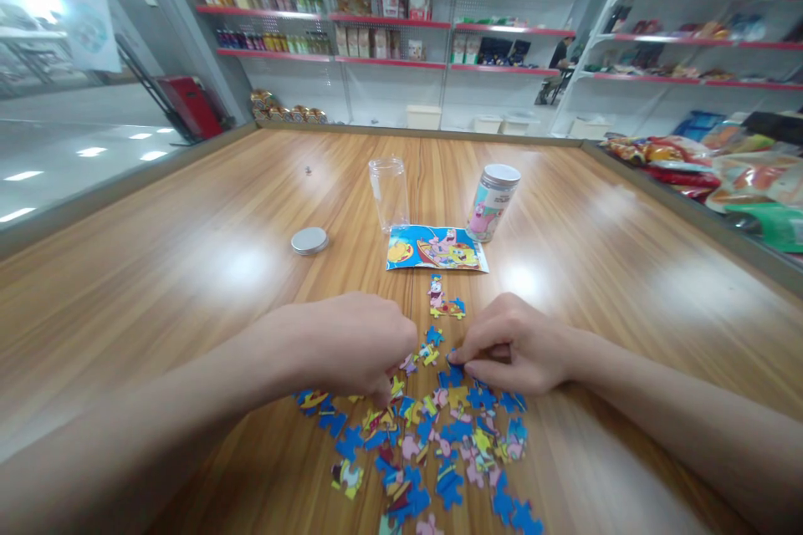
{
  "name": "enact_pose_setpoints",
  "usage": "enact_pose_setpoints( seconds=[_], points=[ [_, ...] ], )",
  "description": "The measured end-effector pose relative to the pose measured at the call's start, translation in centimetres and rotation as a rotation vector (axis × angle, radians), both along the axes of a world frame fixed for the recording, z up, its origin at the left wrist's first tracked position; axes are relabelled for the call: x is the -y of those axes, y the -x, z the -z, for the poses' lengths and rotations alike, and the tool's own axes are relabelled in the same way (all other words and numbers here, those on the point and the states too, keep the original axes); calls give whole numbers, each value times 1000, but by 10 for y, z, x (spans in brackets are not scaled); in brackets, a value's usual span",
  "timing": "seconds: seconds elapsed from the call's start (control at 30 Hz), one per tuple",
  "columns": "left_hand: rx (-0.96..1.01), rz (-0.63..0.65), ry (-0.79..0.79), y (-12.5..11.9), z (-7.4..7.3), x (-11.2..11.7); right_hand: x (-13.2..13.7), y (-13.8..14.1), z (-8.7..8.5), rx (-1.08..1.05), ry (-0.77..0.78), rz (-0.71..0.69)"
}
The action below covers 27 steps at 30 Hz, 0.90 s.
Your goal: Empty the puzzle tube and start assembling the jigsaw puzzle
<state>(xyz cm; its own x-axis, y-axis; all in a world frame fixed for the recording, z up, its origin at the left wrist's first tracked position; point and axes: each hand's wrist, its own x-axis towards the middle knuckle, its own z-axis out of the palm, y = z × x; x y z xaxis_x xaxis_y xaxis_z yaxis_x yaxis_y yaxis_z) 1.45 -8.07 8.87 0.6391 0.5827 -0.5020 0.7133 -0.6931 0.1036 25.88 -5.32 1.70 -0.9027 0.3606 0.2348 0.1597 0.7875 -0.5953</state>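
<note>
Loose jigsaw pieces (449, 481), blue, yellow and pink, lie scattered on the wooden table between and below my hands. My left hand (357, 338) is over the left of the pile, its fingers curled down. What its fingertips hold, if anything, is hidden behind the hand. On the right, my right hand (524, 344) pinches a blue jigsaw piece (452, 374) near the top of the pile. Just beyond lie a few joined jigsaw pieces (437, 301) showing a pink figure. Past them is a printed picture sheet (436, 249) with cartoon characters.
A clear open jar (390, 196) and a printed can with a silver lid (493, 205) stand behind the sheet. Further left lies a round silver lid (309, 241). Snack bags (665, 159) are beyond the table's right edge. Stocked shelves (389, 21) line the back wall.
</note>
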Motion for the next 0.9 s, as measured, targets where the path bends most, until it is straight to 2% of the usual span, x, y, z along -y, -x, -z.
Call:
enact_pose_setpoints(
  seconds=[0.17, 0.27, 0.37, 0.47, 0.6, 0.73, 0.9],
  points=[
    [5, 25, 12, 2, 2, -3, 0, 0, -1, -9, 1, -1],
    [-5, 25, -25, 3, -2, -2, -1, -1, 0, -11, 4, -9],
    [-42, 24, -24, 1, -12, 7, -1, -2, 0, -11, -5, -6],
    [-95, 60, 75, -5, -16, 25, -1, -2, 1, -20, 1, 2],
    [-37, 125, 81, -14, 0, 49, -1, -2, 1, -29, 19, -8],
    [-2, 157, 100, -17, 18, 58, -1, 0, 2, -33, 1, -6],
    [45, 178, 123, -10, 21, 56, -2, -1, 2, -27, -5, -5]
  ],
)
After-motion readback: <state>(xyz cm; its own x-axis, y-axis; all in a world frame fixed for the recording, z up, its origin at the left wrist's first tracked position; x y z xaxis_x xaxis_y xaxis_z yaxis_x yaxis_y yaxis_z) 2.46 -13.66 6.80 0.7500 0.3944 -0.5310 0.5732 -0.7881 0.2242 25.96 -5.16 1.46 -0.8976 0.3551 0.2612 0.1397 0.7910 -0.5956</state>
